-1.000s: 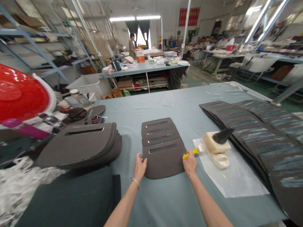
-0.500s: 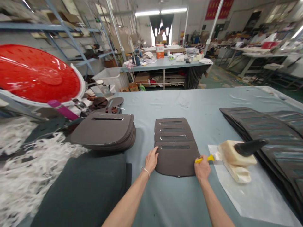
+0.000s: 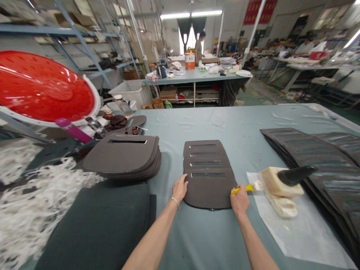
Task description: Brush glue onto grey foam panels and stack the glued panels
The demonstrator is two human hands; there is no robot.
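Four flat brown panels with rounded ends overlap like steps on the table, each slot showing above the one before it. The nearest slotted panel [image 3: 209, 191] lies on top, its curved end towards me. My left hand [image 3: 180, 188], with a bracelet at the wrist, is closed on that panel's left edge, thumb on top. At the right edge my right hand [image 3: 240, 200] grips a yellow-handled brush [image 3: 249, 187] while touching the panel. The bristles point right, towards a pale block-shaped container [image 3: 277, 182] with a black cone-like piece on it.
To the left stands a stack of slotted panels [image 3: 123, 155], with dark folded fabric [image 3: 98, 221] and white strips [image 3: 36, 210] nearer me. A clear plastic sheet [image 3: 303, 236] lies under the container. More overlapped panels [image 3: 317, 157] lie far right. A red basin [image 3: 47, 88] rises at left.
My hands, the brush and the panels stay nearly where they were. In the background, a person has moved to the right by the window.
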